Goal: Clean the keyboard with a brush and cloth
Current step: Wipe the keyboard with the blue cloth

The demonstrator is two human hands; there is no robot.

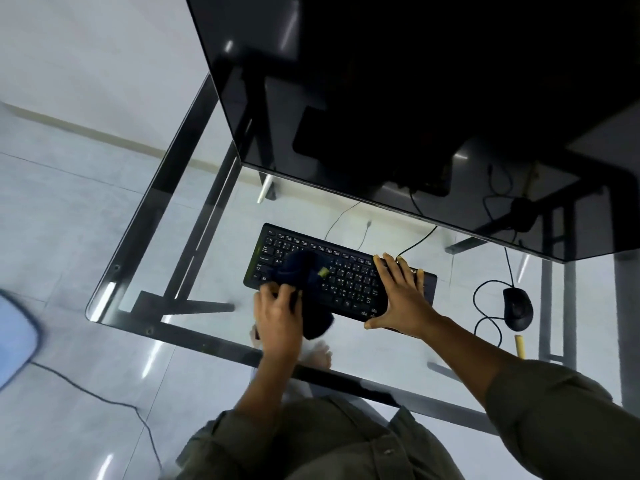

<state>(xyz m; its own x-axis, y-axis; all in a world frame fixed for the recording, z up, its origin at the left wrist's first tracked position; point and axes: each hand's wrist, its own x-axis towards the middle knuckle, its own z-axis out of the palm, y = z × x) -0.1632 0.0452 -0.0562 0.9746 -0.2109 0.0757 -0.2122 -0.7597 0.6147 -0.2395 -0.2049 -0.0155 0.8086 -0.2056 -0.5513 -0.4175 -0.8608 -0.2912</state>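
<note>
Our left hand [277,315] clenches the dark navy cloth [298,268] on the left half of the flat black keyboard [346,277]. Our right hand [398,296] rests flat, fingers [385,268] released, on its right end. The clear glass counter [398,358] lies open leftward.

Monitor [415,98]: large, dark screen, at the desk's far side.
Desk [145,271]: glass top, black metal frame.
Mouse [517,308]: black, wired, on the glass, cable looped beside it.
Floor [69,202]: pale glossy tiles, 1 dark cable.
</note>
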